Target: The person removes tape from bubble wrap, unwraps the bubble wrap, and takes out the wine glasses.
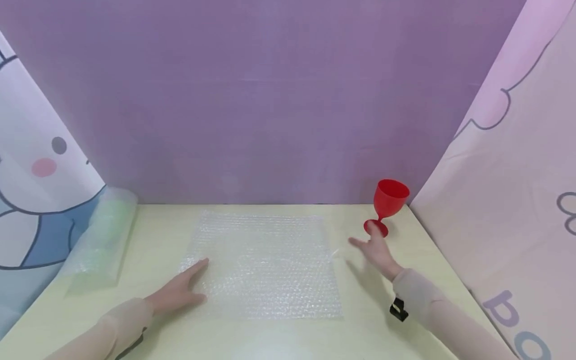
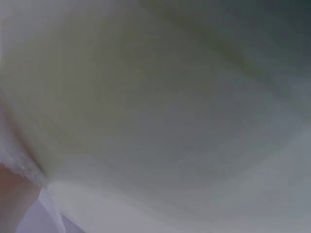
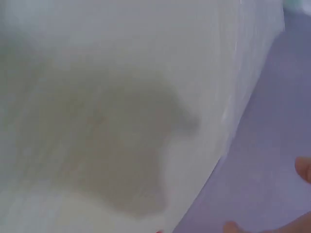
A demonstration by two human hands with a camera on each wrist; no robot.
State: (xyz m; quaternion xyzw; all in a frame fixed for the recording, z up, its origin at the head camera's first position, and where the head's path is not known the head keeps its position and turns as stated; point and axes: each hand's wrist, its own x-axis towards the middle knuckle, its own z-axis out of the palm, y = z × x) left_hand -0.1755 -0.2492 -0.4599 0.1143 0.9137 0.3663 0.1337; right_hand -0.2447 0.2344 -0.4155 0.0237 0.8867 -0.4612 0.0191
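Note:
A sheet of clear bubble wrap (image 1: 265, 265) lies flat on the table. The left hand (image 1: 175, 292) is at its left edge, fingers and thumb spread. To the sheet's right, the right hand (image 1: 378, 252) reaches out with fingers extended beside the base of a red goblet (image 1: 390, 197), overlapping it in the head view; contact cannot be told. The goblet looks slightly tilted. In the left wrist view, part of the left hand (image 2: 17, 199) shows at the lower left. Fingertips (image 3: 303, 169) of the right hand appear at the right wrist view's edge.
A rolled, greenish translucent wrap (image 1: 105, 235) lies at the table's left side. A purple backdrop (image 1: 270, 100) stands behind the table (image 1: 270, 342), with printed panels on the left (image 1: 45, 120) and right (image 1: 504, 200).

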